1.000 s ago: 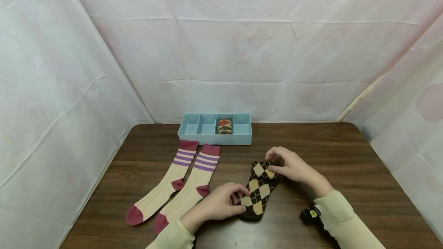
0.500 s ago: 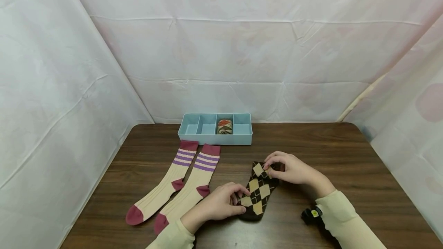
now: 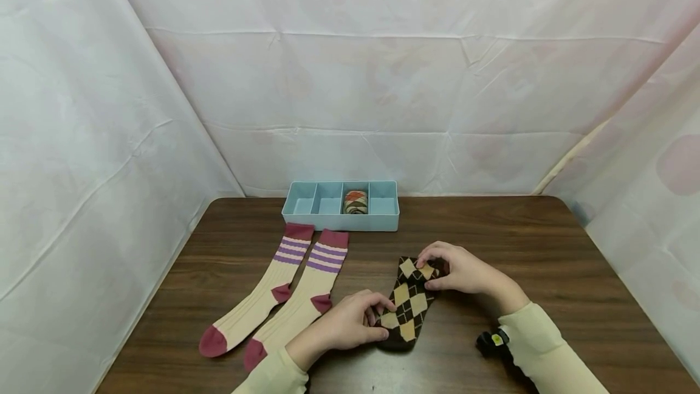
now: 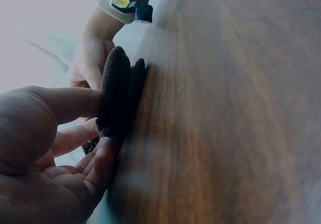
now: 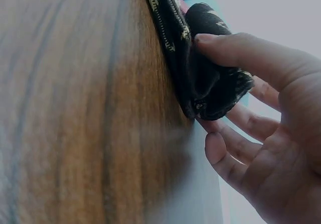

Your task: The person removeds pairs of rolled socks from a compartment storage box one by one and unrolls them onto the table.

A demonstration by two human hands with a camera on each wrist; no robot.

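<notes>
A pair of dark brown argyle socks [image 3: 410, 303] with tan and yellow diamonds lies stacked on the table, its far end folded over. My left hand [image 3: 350, 321] holds the near toe end, thumb and fingers on its left edge. In the left wrist view two dark toes [image 4: 118, 93] stick out past the left thumb. My right hand [image 3: 465, 269] grips the folded far end by its right side. The right wrist view shows the thumb pressing on the folded part [image 5: 210, 78], fingers on the far side.
Two cream socks [image 3: 268, 297] with maroon toes and purple stripes lie flat to the left. Behind them a light blue divided box [image 3: 341, 222] holds a rolled argyle sock bundle [image 3: 355, 202] in its third compartment. The wooden table [image 3: 492, 224] meets white curtains [image 3: 355, 78].
My right hand has shifted slightly nearer, its fingers closing over the folded end of the argyle socks. My left hand stays in place.
</notes>
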